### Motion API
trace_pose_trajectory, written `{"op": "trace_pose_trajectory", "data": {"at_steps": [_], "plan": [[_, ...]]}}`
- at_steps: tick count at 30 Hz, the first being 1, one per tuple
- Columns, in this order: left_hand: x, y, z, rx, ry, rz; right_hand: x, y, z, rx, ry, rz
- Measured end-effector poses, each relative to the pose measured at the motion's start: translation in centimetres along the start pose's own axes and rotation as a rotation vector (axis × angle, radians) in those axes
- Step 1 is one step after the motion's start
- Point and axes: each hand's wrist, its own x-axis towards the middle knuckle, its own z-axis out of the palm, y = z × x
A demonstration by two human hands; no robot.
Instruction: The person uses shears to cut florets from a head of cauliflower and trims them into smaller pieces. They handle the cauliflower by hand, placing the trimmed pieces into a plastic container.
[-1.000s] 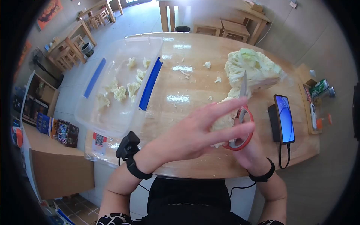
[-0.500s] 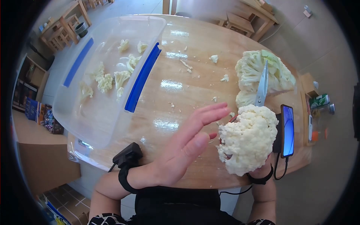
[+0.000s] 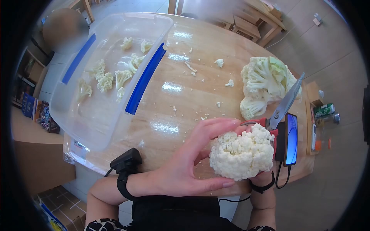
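Observation:
My left hand (image 3: pixel 192 158) is curved round the left side of a white cauliflower piece (image 3: pixel 243 154), thumb below and fingers above. Behind that piece, my right hand (image 3: pixel 262 178) is mostly hidden; it is at the red handles of the scissors (image 3: pixel 285 104), whose blades point up and right. A larger cut cauliflower (image 3: pixel 266 79) lies on the table beyond the blades. At the left, a clear plastic box (image 3: pixel 111 29) with blue clips contains several small florets (image 3: pixel 105 81).
Cauliflower crumbs and small bits (image 3: pixel 219 62) are scattered over the wooden table (image 3: pixel 165 111). A phone (image 3: pixel 291 138) with a cable stands at the right, near a wooden tray (image 3: pixel 309 127) and a green can (image 3: pixel 324 110). A blurred round shape (image 3: pixel 65 30) shows beyond the box.
My left hand has moved right and closed round the cauliflower piece, which has shifted left and turned. The scissors now tilt further right, with their red handles showing. A blurred shape has appeared at upper left.

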Motion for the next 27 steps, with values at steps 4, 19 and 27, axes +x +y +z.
{"op": "trace_pose_trajectory", "data": {"at_steps": [4,19,27], "plan": [[0.1,0.1,0.0,0.064,0.002,0.036,-0.1,0.0,-0.3,-0.113,0.041,0.046],[0.2,0.4,0.0,0.016,0.096,-0.048,0.2,-0.7,1.0,-0.368,0.069,-0.130],[0.5,-0.3,-1.6,-0.578,0.295,-0.229,-2.4,-2.3,1.0,-0.619,0.348,-0.201]]}}
